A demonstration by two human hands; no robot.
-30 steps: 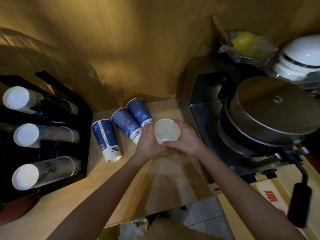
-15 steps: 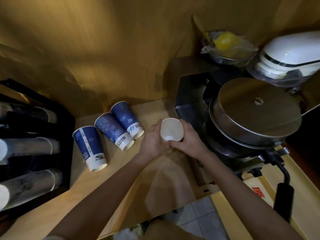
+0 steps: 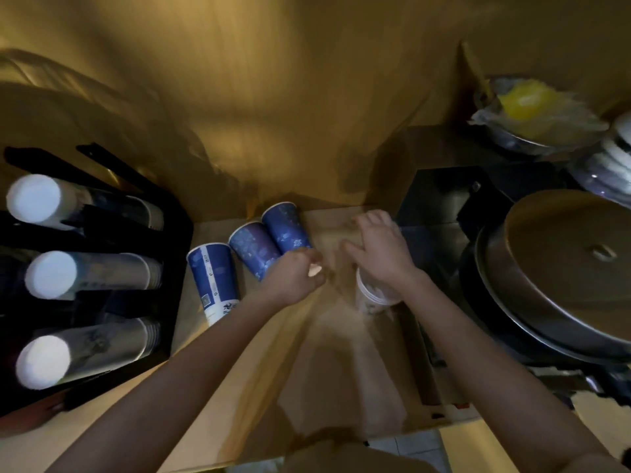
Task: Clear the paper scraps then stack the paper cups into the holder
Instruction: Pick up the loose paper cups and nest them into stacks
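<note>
Three blue paper cups lie on their sides on the wooden counter [image 3: 239, 387]: one [image 3: 213, 285] nearest the holder, one [image 3: 254, 249] in the middle, one [image 3: 286, 228] at the back. The black cup holder [image 3: 177, 240] at the left carries three lying stacks of cups [image 3: 88, 274]. My left hand [image 3: 293, 274] is a fist beside the blue cups, pinching a small pale paper scrap [image 3: 314, 269]. My right hand [image 3: 379, 250] reaches forward with fingers spread over the counter. A white cup [image 3: 374, 297] sits blurred under its wrist; I cannot tell if they touch.
A steel machine with a large round lid [image 3: 563, 261] fills the right side, close to my right arm. Behind it are a bowl with something yellow under plastic [image 3: 532, 110] and stacked white items [image 3: 618, 158]. A wooden wall rises behind the counter.
Both hands held the white cup up together; now they are apart. The left has closed into a fist on a scrap, the right has spread forward, and the cup is low under the right wrist.
</note>
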